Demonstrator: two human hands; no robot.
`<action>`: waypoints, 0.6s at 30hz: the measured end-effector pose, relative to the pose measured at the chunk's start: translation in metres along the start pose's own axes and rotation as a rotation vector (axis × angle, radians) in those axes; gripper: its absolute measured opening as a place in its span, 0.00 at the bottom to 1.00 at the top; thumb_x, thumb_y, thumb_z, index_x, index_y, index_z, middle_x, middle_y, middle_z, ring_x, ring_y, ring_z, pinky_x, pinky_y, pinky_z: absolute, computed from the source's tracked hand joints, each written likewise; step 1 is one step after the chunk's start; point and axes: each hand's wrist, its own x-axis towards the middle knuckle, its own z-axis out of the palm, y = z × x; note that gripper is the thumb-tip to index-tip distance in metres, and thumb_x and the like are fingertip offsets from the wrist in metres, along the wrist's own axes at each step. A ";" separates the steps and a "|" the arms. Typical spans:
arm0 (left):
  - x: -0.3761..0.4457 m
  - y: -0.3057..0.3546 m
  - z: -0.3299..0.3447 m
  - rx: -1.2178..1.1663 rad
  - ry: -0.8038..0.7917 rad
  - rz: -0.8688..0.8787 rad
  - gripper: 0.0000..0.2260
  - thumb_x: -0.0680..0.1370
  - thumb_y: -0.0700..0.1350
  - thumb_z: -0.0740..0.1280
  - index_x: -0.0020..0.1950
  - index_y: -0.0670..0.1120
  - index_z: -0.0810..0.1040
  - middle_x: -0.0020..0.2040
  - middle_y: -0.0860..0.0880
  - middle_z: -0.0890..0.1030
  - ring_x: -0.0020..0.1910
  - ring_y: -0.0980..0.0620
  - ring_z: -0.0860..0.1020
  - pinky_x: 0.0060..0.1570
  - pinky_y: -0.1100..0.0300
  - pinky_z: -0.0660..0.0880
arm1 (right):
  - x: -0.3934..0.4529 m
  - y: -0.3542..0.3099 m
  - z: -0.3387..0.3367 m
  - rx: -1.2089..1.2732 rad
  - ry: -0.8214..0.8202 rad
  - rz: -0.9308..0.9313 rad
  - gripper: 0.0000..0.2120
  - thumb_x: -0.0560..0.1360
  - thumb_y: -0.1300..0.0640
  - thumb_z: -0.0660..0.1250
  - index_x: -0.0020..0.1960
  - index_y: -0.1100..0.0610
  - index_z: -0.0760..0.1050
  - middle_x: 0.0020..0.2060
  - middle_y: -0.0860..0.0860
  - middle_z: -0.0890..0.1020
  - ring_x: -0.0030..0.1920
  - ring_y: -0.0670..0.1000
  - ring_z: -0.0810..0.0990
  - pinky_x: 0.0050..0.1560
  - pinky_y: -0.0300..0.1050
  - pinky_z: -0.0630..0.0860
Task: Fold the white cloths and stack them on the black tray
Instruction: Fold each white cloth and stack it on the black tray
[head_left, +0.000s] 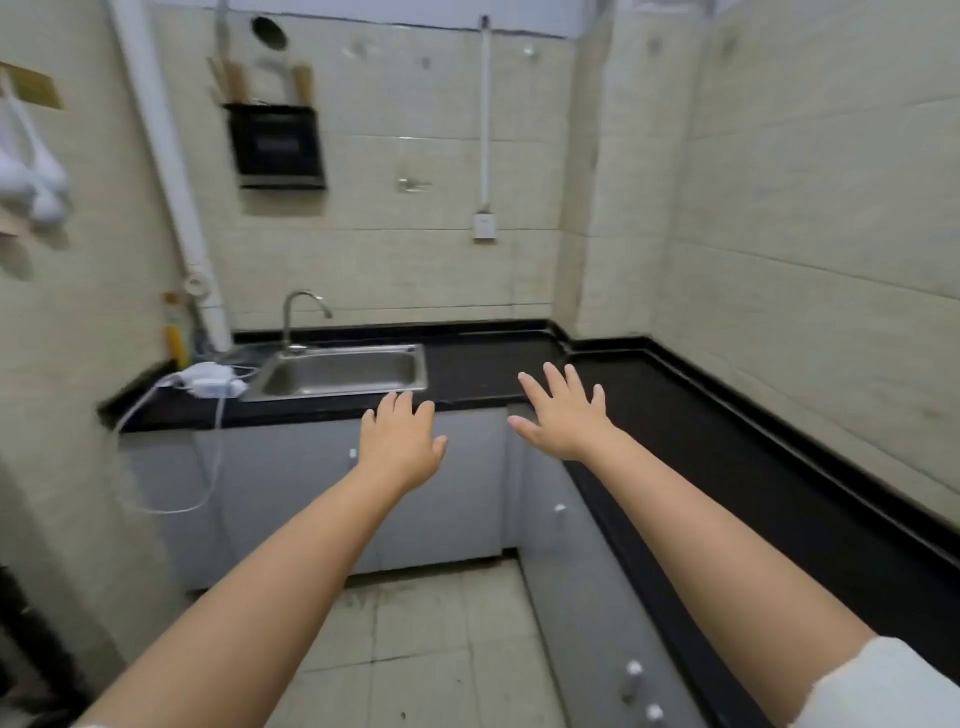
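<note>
Both my arms reach forward, palms down. My left hand (402, 439) hovers in front of the counter edge below the sink, fingers spread and holding nothing. My right hand (563, 410) is spread over the inner corner of the black L-shaped countertop (727, 447), also holding nothing. No white cloth for folding and no black tray show in this view. A white sleeve (883, 686) covers my right upper arm.
A steel sink (337, 371) with a tap (301, 317) sits in the back counter. White chargers with cables (208, 382) lie left of it. Grey cabinets (291, 493) stand below. A black knife rack (278, 145) and white items (31, 176) hang on the tiled walls.
</note>
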 end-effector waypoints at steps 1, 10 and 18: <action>0.012 -0.018 0.004 0.005 0.000 -0.045 0.21 0.79 0.53 0.57 0.69 0.46 0.63 0.72 0.43 0.62 0.73 0.44 0.57 0.70 0.49 0.59 | 0.023 -0.014 0.006 0.006 -0.005 -0.043 0.30 0.79 0.41 0.49 0.75 0.48 0.43 0.76 0.54 0.42 0.76 0.58 0.38 0.73 0.64 0.42; 0.145 -0.162 0.023 0.067 0.006 -0.403 0.21 0.79 0.53 0.58 0.68 0.45 0.65 0.70 0.43 0.65 0.70 0.44 0.62 0.66 0.48 0.63 | 0.247 -0.123 0.020 -0.008 -0.001 -0.447 0.29 0.79 0.42 0.50 0.75 0.50 0.46 0.76 0.54 0.45 0.76 0.58 0.40 0.73 0.64 0.44; 0.212 -0.286 0.054 0.097 -0.070 -0.638 0.22 0.79 0.53 0.58 0.71 0.46 0.63 0.73 0.43 0.61 0.74 0.44 0.56 0.70 0.47 0.60 | 0.400 -0.228 0.059 0.031 -0.081 -0.652 0.29 0.79 0.43 0.52 0.75 0.51 0.47 0.76 0.53 0.47 0.76 0.56 0.41 0.73 0.64 0.46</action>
